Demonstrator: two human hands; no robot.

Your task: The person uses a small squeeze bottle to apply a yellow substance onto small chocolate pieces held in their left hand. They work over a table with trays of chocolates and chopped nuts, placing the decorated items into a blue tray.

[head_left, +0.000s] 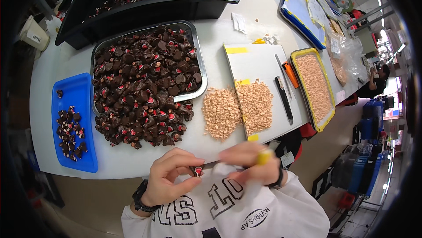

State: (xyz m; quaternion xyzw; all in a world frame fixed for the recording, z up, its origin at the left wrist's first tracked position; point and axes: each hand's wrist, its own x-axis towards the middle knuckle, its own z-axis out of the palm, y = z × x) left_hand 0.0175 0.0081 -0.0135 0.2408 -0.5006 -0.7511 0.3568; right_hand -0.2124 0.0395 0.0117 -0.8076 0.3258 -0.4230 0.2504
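The small dark part (196, 170) sits at the near edge of the table (215, 53), just over the wearer's lap, pinched between the thumb and fingers of the left hand (170, 178). It looks very light, probably stiff and not easily crushed, though so little of it shows that it could slip if squeezed off-centre; its sides seem the safest hold, leaving the face free. That face is round, red with a pale edge and middle, set in a blackish-brown body. Just to the right, the right hand (251, 162) is blurred, with something yellow on a finger, and I can't tell whether it grips anything. Beyond the hands, similar dark parts (140, 126) heap out of a steel tray (201, 64); right of them lie tan bits (221, 114), some on a white board (263, 62). A blue tray (88, 101) with a scattering of mixed pieces lies at the far left.
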